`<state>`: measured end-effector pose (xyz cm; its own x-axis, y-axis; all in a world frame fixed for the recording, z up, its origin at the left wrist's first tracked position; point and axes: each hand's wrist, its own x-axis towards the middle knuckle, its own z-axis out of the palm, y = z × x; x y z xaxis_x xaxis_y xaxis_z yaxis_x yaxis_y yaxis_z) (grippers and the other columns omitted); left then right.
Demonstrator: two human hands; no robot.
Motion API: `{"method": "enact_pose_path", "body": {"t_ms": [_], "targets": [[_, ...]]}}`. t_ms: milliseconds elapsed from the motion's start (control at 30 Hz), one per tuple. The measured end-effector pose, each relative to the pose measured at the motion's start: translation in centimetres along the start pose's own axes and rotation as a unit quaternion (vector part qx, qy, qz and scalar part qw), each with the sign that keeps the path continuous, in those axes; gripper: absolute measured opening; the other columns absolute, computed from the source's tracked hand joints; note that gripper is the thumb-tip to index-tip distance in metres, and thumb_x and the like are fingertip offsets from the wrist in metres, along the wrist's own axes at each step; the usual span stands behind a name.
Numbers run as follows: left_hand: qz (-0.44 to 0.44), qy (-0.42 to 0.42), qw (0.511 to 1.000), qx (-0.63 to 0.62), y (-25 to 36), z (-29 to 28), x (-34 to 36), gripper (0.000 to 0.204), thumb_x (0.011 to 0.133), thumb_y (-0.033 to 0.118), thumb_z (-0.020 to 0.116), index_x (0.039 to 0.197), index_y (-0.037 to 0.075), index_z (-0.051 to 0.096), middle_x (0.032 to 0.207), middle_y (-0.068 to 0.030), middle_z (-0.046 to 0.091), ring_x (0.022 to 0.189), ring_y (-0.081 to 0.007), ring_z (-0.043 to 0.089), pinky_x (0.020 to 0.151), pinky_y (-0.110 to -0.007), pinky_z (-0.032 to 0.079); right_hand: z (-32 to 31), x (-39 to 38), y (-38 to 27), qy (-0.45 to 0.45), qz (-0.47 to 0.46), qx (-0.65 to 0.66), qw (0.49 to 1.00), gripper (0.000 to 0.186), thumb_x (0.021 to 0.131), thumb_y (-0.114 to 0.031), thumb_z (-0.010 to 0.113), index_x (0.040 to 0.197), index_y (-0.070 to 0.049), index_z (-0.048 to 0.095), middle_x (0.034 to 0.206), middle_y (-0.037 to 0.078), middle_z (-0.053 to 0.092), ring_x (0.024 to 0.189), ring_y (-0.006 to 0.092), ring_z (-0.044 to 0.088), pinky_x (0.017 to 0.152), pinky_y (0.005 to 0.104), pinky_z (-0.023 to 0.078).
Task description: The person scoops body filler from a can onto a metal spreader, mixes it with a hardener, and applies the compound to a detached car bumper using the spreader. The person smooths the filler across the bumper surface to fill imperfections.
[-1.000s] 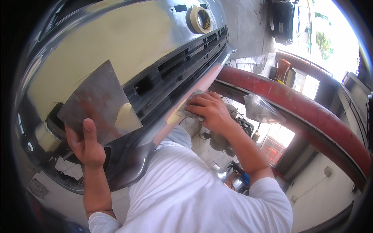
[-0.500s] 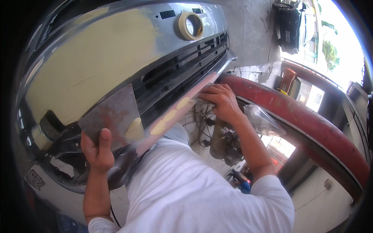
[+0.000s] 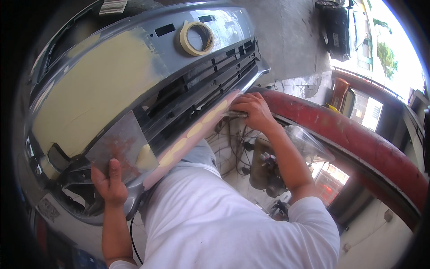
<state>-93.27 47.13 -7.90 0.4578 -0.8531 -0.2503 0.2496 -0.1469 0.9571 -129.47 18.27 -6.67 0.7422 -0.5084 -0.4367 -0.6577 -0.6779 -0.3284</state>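
My left hand [image 3: 111, 184] grips a flat grey metal plate [image 3: 117, 141] by its near edge, thumb on top. Reddish smears and a dab of cream putty [image 3: 146, 158] lie on the plate. Before me is a grey car bumper [image 3: 179, 56], broadly coated with cream putty on its left. Along its lower edge runs a pinkish strip [image 3: 186, 142] with several oval putty patches [image 3: 195, 130]. My right hand [image 3: 255, 112] is closed on a thin flat putty spreader [image 3: 234, 114] at the strip's far part. Its fingers partly hide the spreader.
A masking tape roll [image 3: 183, 40] lies on the bumper, above the slotted grille [image 3: 210, 78]. A long red panel [image 3: 309, 112] extends close to my right forearm. Beneath it are a compressor-like machine [image 3: 264, 166] and cables. A dark car [image 3: 336, 36] stands far right.
Putty patches now reach farther along the pink strip, and my right hand is farther along it too. The view has shifted slightly; my left hand still holds the plate.
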Motion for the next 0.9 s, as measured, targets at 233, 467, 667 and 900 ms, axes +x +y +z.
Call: {"method": "enact_pose_path", "body": {"t_ms": [233, 467, 667, 900], "targets": [[-0.005, -0.001, 0.999, 0.043, -0.1, 1.0, 0.0, 0.044, 0.109, 0.022, 0.056, 0.142, -0.006, 0.049, 0.138, -0.0149, 0.06, 0.122, -0.0223, 0.058, 0.108, -0.035, 0.043, 0.5, 0.6, 3.0, 0.025, 0.015, 0.006, 1.0, 0.047, 0.067, 0.004, 0.064, 0.109, -0.011, 0.08, 0.12, 0.005, 0.074, 0.119, 0.0257, 0.064, 0.108, 0.041, 0.041], [0.002, 0.006, 0.997, 0.071, -0.6, 1.0, 0.0, 0.042, 0.11, 0.019, 0.055, 0.143, -0.006, 0.049, 0.141, -0.0154, 0.059, 0.125, -0.0227, 0.057, 0.109, -0.036, 0.042, 0.8, 0.6, 5.5, 0.065, 0.022, 0.013, 0.998, 0.053, 0.064, 0.001, 0.064, 0.113, -0.014, 0.079, 0.123, 0.001, 0.074, 0.122, 0.0243, 0.063, 0.107, 0.0412, 0.04], [0.01, 0.03, 0.998, 0.051, 0.2, 1.7, -0.5, 0.043, 0.11, 0.02, 0.055, 0.144, -0.006, 0.048, 0.141, -0.0151, 0.058, 0.124, -0.023, 0.058, 0.108, -0.036, 0.043, -1.2, 0.1, 3.9, 0.006, 0.054, 0.006, 0.999, 0.042, 0.072, 0.001, 0.064, 0.109, -0.011, 0.08, 0.119, 0.005, 0.075, 0.12, 0.0259, 0.064, 0.109, 0.0413, 0.04], [0.015, 0.06, 0.997, 0.049, 0.2, 1.4, -2.0, 0.047, 0.109, 0.019, 0.055, 0.147, -0.008, 0.044, 0.143, -0.0202, 0.058, 0.127, -0.0284, 0.06, 0.109, -0.036, 0.044, 1.7, 0.3, 1.8, 0.045, -0.015, 0.028, 0.998, 0.046, 0.067, 0.001, 0.065, 0.108, -0.012, 0.08, 0.12, 0.005, 0.075, 0.121, 0.0264, 0.063, 0.108, 0.0425, 0.041]]}}
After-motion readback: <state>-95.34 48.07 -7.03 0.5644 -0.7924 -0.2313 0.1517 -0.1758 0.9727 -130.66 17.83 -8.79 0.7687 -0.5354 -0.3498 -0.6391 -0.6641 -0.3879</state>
